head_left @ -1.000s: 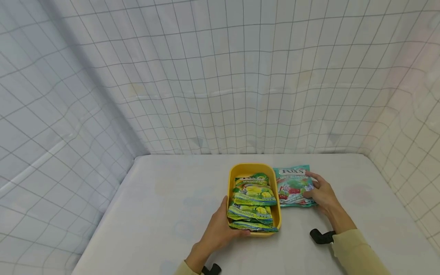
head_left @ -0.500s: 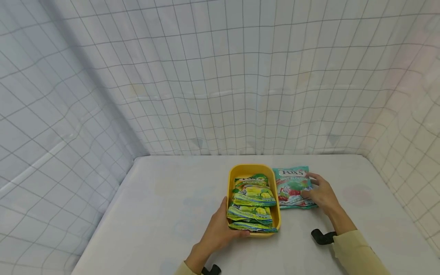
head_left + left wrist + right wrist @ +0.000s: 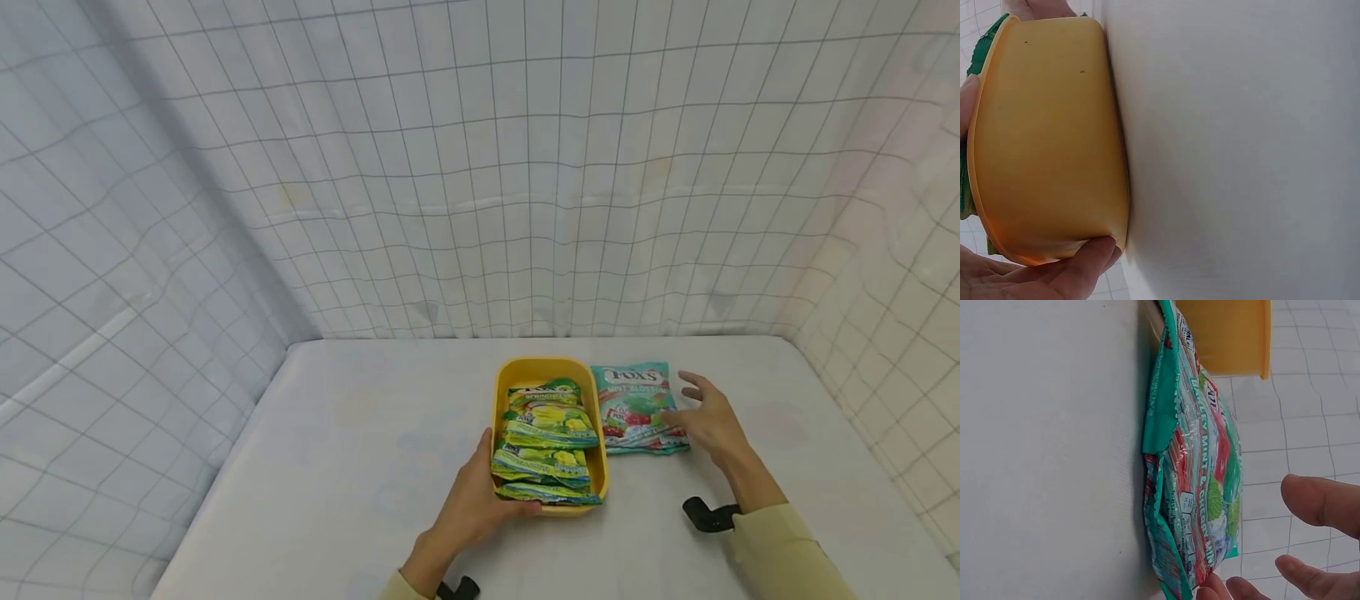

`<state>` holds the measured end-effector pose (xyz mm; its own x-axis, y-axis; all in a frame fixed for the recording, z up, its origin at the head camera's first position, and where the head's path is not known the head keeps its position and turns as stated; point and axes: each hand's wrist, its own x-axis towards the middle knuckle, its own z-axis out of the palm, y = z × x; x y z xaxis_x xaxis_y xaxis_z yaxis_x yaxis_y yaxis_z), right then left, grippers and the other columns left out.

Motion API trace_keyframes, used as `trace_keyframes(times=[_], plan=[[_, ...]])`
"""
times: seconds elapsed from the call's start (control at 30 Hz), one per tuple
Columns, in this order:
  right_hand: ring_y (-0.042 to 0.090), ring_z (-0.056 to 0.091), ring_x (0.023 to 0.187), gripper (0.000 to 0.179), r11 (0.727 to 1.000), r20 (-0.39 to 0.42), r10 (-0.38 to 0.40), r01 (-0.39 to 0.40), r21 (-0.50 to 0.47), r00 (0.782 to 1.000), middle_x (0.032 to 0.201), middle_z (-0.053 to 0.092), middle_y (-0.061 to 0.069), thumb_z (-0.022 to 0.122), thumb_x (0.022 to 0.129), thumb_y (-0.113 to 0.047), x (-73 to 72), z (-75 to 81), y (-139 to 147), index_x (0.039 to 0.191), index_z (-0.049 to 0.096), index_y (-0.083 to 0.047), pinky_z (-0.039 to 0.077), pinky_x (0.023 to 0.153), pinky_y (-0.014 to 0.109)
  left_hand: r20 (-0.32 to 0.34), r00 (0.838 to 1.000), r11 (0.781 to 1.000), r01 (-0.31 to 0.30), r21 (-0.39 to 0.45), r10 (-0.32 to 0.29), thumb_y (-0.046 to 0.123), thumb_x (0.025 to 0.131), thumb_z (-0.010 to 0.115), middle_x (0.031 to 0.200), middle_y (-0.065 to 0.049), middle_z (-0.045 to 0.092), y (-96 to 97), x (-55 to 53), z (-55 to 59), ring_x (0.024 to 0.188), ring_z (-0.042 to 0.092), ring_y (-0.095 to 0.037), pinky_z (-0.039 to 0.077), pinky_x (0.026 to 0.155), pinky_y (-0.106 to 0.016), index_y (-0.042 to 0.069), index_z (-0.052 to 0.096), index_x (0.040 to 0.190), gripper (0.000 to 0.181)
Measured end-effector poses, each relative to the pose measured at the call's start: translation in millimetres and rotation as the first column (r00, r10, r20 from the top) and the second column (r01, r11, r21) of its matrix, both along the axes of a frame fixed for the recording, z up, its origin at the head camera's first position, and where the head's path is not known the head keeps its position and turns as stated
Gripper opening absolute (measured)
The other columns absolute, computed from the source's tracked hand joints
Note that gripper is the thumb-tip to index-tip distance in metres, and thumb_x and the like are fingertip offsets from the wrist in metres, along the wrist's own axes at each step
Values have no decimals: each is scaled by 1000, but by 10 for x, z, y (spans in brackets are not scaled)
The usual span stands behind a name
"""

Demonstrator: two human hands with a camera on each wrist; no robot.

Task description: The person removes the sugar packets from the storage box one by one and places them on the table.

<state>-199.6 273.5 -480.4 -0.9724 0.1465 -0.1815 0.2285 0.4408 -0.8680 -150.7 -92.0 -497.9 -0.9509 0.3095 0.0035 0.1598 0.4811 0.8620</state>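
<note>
At the middle of the head view stands a yellow plastic tub (image 3: 543, 367), filled with several yellow-green Fox's candy bags (image 3: 551, 425). My left hand (image 3: 468, 500) grips its near left corner, thumb on the near rim and fingers along the left side; the left wrist view shows fingertips (image 3: 1094, 259) wrapped round the tub's wall. Lying flat just right of the tub is a teal Fox's candy bag (image 3: 633, 402). Beside the bag's right edge my right hand (image 3: 716, 425) is spread. In the right wrist view its thumb is off the bag, while lower fingertips sit at the bag's edge.
Everything rests on a white table (image 3: 360, 450). White grid-patterned curtains (image 3: 480, 208) enclose it at the back and on both sides. Black wrist mounts (image 3: 708, 515) stick out below the hands.
My right hand's fingers have loosened from the teal bag and spread, shifting slightly right. The left hand stays on the tub.
</note>
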Motion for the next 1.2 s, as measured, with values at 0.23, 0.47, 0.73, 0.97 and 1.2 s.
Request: trace_keyframes(times=[0.23, 0.47, 0.73, 0.97, 1.2], plan=[[56, 39, 134, 91, 1000, -17, 9, -9, -15, 1000, 159, 22, 34, 71, 94, -14, 10, 52, -13, 163, 13, -6, 37, 103, 69, 0, 1000, 1000, 3, 8, -3, 49, 69, 92, 150, -7, 48, 7, -8, -17, 133, 50, -25, 40, 108, -51, 9, 17, 162, 127], [55, 40, 135, 90, 1000, -38, 8, -9, -28, 999, 160, 23, 32, 70, 95, -13, 19, 106, -57, 164, 13, -7, 36, 104, 69, -7, 1000, 1000, 12, 22, -12, 48, 69, 93, 150, -6, 48, 2, -1, -14, 133, 50, -24, 40, 108, -51, 9, 17, 162, 127], [54, 42, 133, 91, 999, -58, 7, -9, -38, 998, 159, 25, 33, 71, 94, -13, 39, 177, -129, 164, 14, -7, 37, 103, 68, 5, 1000, 1000, 9, 23, -10, 48, 69, 93, 151, -8, 47, -3, 5, -2, 134, 49, -25, 39, 109, -51, 8, 14, 163, 128], [53, 43, 134, 93, 996, -85, 36, -43, -81, 996, 159, 26, 32, 72, 93, -13, 67, 256, -193, 164, 13, -8, 39, 104, 66, -9, 1000, 999, 21, 29, -21, 47, 69, 93, 146, -5, 51, -4, 9, -5, 131, 51, -24, 41, 108, -50, 8, 18, 161, 125], [51, 45, 133, 93, 994, -111, 56, -66, -89, 992, 159, 27, 31, 73, 93, -13, 87, 357, -277, 164, 12, -9, 41, 103, 65, 1, 1000, 1000, 7, 20, -7, 48, 69, 93, 151, -10, 47, -5, 11, -2, 135, 48, -27, 39, 110, -51, 5, 14, 162, 129]])
